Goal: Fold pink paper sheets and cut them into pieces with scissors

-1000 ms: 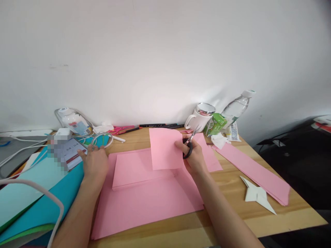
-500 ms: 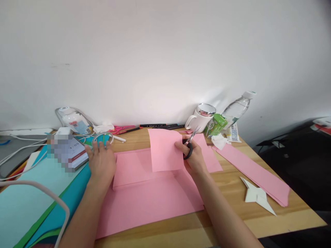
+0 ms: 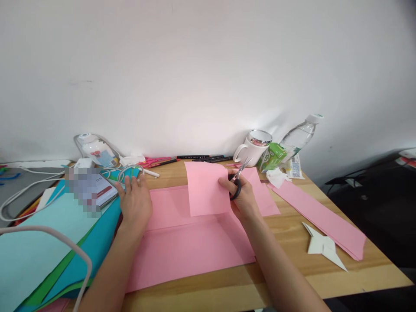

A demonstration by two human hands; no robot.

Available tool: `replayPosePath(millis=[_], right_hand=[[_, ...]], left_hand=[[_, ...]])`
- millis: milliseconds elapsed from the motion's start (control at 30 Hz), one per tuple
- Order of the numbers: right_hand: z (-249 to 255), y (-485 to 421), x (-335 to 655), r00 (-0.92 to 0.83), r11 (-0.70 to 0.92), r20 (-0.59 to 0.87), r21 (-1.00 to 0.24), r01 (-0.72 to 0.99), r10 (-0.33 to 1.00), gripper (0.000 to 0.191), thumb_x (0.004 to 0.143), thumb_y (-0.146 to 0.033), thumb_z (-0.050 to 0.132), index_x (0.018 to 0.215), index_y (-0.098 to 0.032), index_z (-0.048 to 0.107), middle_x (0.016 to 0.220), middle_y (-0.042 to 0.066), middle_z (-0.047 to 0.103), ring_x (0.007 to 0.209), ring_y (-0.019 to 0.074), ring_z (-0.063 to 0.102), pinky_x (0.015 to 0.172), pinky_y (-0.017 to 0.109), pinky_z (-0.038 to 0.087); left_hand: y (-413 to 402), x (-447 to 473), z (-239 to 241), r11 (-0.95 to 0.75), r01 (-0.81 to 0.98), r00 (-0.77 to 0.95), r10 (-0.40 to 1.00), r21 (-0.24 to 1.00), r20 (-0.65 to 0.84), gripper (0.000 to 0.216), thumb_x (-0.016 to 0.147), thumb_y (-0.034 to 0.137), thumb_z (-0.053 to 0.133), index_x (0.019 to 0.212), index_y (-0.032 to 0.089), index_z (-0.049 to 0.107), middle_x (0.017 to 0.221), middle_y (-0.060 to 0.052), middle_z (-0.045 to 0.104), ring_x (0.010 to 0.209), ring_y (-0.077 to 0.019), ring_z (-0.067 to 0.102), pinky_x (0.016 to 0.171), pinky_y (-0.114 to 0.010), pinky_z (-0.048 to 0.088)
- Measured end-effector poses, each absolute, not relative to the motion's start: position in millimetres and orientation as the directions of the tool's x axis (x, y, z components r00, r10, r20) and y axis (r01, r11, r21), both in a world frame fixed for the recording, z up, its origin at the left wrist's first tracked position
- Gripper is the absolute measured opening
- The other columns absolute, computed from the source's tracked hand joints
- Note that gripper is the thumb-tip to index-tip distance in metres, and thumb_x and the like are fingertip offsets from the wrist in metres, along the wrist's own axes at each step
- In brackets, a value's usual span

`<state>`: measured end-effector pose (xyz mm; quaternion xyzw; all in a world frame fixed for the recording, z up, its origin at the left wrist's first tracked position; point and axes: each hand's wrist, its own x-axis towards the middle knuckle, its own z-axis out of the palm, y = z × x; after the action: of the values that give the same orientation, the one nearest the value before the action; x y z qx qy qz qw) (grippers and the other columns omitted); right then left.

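One thin pink rectangular paper sheet (image 3: 206, 190) is held up above the middle of the layout, right edge pinched between thumb and fingers of the right hand (image 3: 243, 197). Same hand also grips black-handled metal scissors (image 3: 238, 189), blades pointing up and away, beside the sheet. Below: smaller pink paper (image 3: 169, 208) on larger pink paper (image 3: 195, 260), flat on the light wooden counter (image 3: 292, 281).

Left hand (image 3: 134, 201): palm down, fingers spread, over the left end of the pink papers; can't tell how hard it presses. Fingertips near a partly pixelated phone (image 3: 105, 190) and a coiled white cable (image 3: 130, 172).

Left of that: overlapping sheets, pale blue (image 3: 42, 247) and teal (image 3: 84, 264).

Right side: loose pink piece (image 3: 264, 197) behind the right hand, long pink paper strips (image 3: 325, 221), white folded-paper four-pointed star (image 3: 321, 245) just beside them.

Back, along the wall: black pens (image 3: 208, 158), white mug with shiny rim (image 3: 250, 151), green carton (image 3: 273, 157), tilted clear plastic bottle (image 3: 299, 136). Crumpled white tissue (image 3: 277, 177) sits in front of the carton.
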<state>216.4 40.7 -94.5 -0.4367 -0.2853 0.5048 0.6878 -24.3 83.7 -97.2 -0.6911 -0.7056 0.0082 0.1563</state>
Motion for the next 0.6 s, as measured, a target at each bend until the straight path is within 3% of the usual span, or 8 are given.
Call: replayPosePath(millis=[433, 600], right_hand=[[-96.1, 41.5, 216.1, 0.333, 0.108, -0.051, -0.890, -0.442, 0.942, 0.028, 0.052, -0.025, 0.081, 0.073, -0.020, 0.063, 0.062, -0.005, 0.052, 0.055, 0.0101, 0.047, 0.052, 0.023, 0.036], [-96.3, 41.2, 216.6, 0.329, 0.102, -0.051, -0.896, -0.433, 0.943, 0.029, 0.052, -0.026, 0.081, 0.074, -0.020, 0.063, 0.063, -0.004, 0.053, 0.054, 0.0108, 0.047, 0.052, 0.025, 0.038]], left_hand=[[86.8, -24.3, -100.6, -0.007, 0.987, 0.042, 0.976, -0.162, 0.213, 0.051, 0.084, 0.006, 0.026, 0.132, -0.003, 0.041, 0.130, -0.023, 0.050, 0.130, -0.0374, 0.032, 0.108, -0.052, 0.016], [87.2, -23.2, -101.0, -0.018, 0.981, 0.059, 0.978, -0.195, 0.202, 0.050, 0.085, 0.006, 0.025, 0.131, -0.003, 0.042, 0.130, -0.022, 0.051, 0.130, -0.0374, 0.033, 0.108, -0.052, 0.015]])
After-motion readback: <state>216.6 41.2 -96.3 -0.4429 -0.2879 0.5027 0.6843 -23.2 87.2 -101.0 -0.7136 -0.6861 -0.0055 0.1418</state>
